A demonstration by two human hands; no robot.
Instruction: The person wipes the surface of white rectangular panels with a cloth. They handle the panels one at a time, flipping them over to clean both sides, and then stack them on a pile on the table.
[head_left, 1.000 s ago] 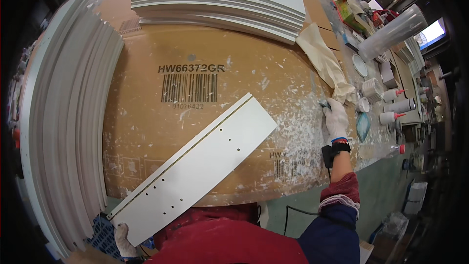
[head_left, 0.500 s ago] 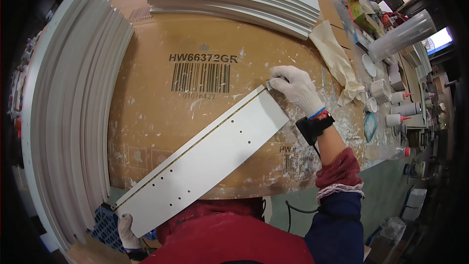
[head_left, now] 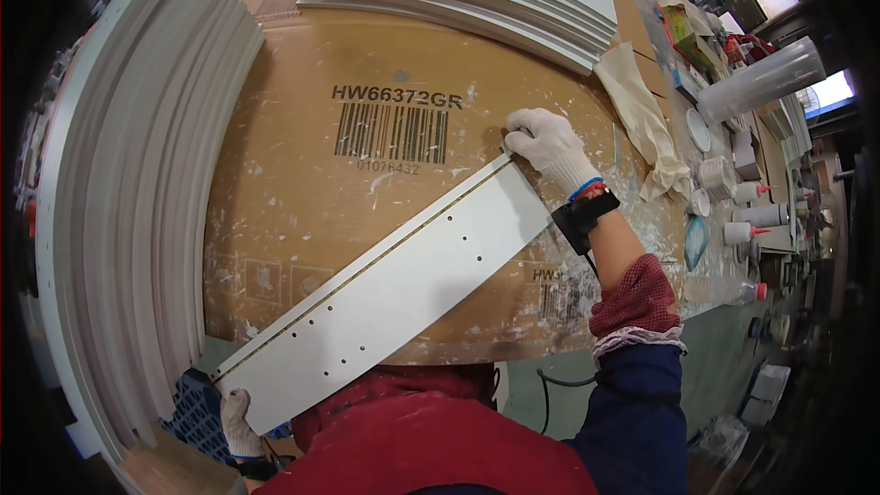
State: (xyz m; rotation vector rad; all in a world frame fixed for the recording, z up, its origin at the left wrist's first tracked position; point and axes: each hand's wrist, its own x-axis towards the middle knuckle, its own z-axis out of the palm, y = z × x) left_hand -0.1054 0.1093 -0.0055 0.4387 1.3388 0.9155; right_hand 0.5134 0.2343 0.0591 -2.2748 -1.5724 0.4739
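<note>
Hands [head_left: 550, 145] at board [head_left: 412, 284], stacks [head_left: 137, 202] nearby

The person in front of me is wearing white knitted gloves on the right hand [head_left: 548, 145] and the left hand [head_left: 238, 423]. Blue trim [head_left: 585, 188] is edging the right glove, with a red band [head_left: 598, 187] circling just beside it. A black strapped device [head_left: 577, 220] is sitting at that wrist, a thin black cable [head_left: 591, 263] trailing from it. Further up, a maroon, mesh-textured sleeve [head_left: 636, 301] is meeting a pale gathered cuff [head_left: 639, 342] and a navy sleeve [head_left: 632, 412]. A red garment [head_left: 431, 440] is covering the torso, and a black strap [head_left: 258, 469] is wrapping the left wrist.
</note>
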